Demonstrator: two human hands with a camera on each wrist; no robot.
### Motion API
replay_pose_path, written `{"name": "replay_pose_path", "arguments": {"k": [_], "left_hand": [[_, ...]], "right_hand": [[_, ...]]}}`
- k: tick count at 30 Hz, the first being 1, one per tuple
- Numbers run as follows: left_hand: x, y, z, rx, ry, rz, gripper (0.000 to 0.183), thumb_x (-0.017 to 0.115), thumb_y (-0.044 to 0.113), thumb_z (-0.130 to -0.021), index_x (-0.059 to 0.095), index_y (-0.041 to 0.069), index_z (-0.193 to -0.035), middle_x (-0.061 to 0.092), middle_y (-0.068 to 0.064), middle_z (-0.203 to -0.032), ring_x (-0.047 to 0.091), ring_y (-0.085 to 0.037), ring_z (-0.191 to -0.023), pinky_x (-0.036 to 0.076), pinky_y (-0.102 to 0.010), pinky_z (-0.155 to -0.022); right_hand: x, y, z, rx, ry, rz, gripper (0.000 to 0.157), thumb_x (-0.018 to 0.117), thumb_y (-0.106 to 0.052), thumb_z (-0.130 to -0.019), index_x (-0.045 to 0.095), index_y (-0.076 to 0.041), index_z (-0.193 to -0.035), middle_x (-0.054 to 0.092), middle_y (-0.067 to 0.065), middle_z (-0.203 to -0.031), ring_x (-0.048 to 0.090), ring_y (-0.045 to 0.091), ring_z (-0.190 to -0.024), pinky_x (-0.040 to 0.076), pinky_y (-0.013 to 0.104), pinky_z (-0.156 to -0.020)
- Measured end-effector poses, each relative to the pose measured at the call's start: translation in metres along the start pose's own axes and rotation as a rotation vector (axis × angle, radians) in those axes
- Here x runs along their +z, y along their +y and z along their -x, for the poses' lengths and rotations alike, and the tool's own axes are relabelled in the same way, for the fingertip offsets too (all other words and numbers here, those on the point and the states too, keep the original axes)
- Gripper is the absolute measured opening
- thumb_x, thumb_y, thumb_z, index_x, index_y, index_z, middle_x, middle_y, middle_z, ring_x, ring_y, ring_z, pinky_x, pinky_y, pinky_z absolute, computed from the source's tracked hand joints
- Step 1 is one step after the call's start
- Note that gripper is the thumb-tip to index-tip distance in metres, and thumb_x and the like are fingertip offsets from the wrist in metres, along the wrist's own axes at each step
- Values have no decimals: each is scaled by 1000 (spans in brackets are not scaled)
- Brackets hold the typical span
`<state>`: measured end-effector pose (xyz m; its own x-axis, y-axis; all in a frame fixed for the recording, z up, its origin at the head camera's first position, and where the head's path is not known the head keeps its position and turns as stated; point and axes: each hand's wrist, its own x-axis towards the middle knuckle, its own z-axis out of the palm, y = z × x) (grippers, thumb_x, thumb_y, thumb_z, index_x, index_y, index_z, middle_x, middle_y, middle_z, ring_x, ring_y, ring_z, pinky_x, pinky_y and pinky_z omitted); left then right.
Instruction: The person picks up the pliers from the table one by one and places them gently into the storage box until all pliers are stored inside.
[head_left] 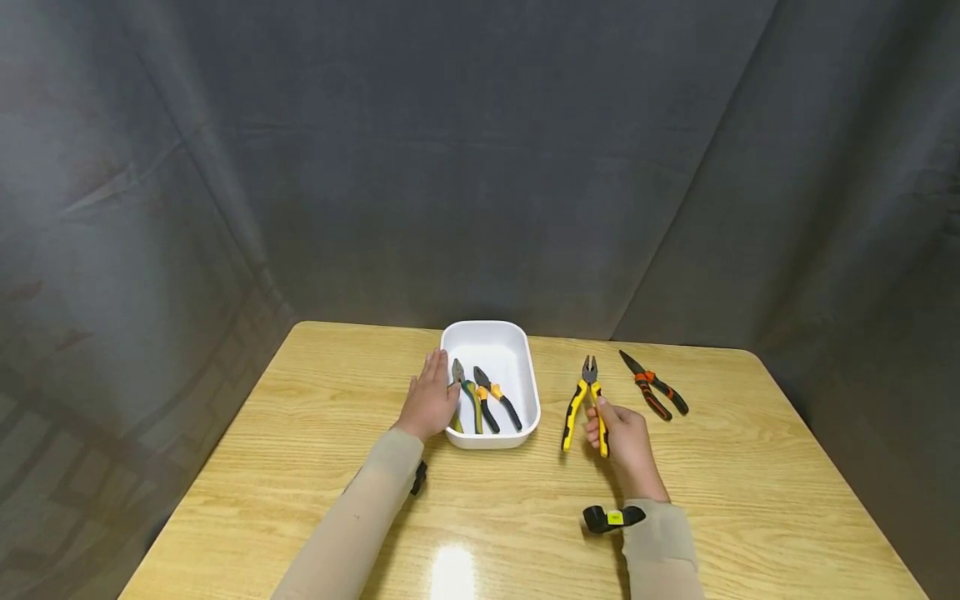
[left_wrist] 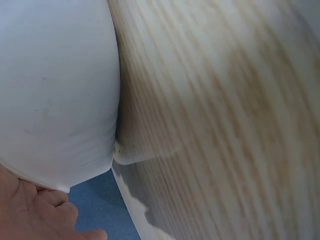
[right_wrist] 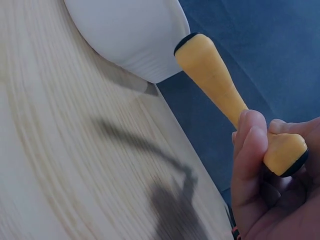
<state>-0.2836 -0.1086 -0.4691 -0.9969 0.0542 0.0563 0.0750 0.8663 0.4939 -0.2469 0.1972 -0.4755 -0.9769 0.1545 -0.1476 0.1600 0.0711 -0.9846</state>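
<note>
My left hand (head_left: 429,398) rests at the left rim of a white tray (head_left: 534,408), fingers straight and the thumb over the edge. Inside the tray lie pliers with green and yellow handles (head_left: 471,398), partly hidden by that hand, and pliers with orange and black handles (head_left: 512,412). To the right of the tray, my right hand (head_left: 626,437) grips one handle of yellow-and-black pliers (head_left: 574,410). These are spread at the handles and held above the table, jaws pointing away from me. In the right wrist view the yellow handle (right_wrist: 212,75) sticks out past the curled fingers.
Pliers with red and black handles (head_left: 660,392) lie on the wooden table (head_left: 750,467), right of the right hand. Grey cloth (head_left: 480,183) hangs behind the table and along its sides. A black strap (head_left: 611,518) sits at the right wrist.
</note>
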Motion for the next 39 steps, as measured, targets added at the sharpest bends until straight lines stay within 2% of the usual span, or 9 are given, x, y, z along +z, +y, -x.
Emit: {"name": "replay_pose_path", "arguments": {"k": [14, 24, 29, 39], "left_hand": [[8, 3, -1, 18, 30, 19, 63, 39, 30, -99, 12, 6, -151, 9, -11, -157, 8, -26, -143, 12, -55, -112], [12, 8, 0, 10, 12, 14, 64, 39, 31, -99, 11, 6, -151, 7, -10, -157, 6, -26, -143, 11, -54, -112], [13, 7, 0, 18, 18, 7, 64, 39, 31, -99, 12, 6, -151, 8, -11, -157, 7, -26, -143, 13, -54, -112], [10, 5, 1, 17, 8, 12, 64, 39, 31, -99, 11, 4, -151, 7, -12, -157, 7, -28, -143, 12, -55, -112]], "right_hand": [[5, -2, 1, 5, -11, 3, 51, 43, -33, -100, 58, 15, -107, 59, 5, -68, 55, 11, -54, 52, 26, -51], [14, -3, 4, -37, -12, -48, 51, 45, -32, -100, 58, 17, -104, 60, 11, -69, 56, 13, -53, 51, 26, -48], [19, -3, 3, -35, -11, -67, 51, 45, -32, -100, 58, 17, -104, 59, 7, -66, 55, 12, -52, 51, 25, -48], [31, -7, 0, -54, 20, -144, 51, 45, -30, -100, 55, 20, -105, 58, 7, -65, 54, 11, -50, 53, 27, -50]]}}
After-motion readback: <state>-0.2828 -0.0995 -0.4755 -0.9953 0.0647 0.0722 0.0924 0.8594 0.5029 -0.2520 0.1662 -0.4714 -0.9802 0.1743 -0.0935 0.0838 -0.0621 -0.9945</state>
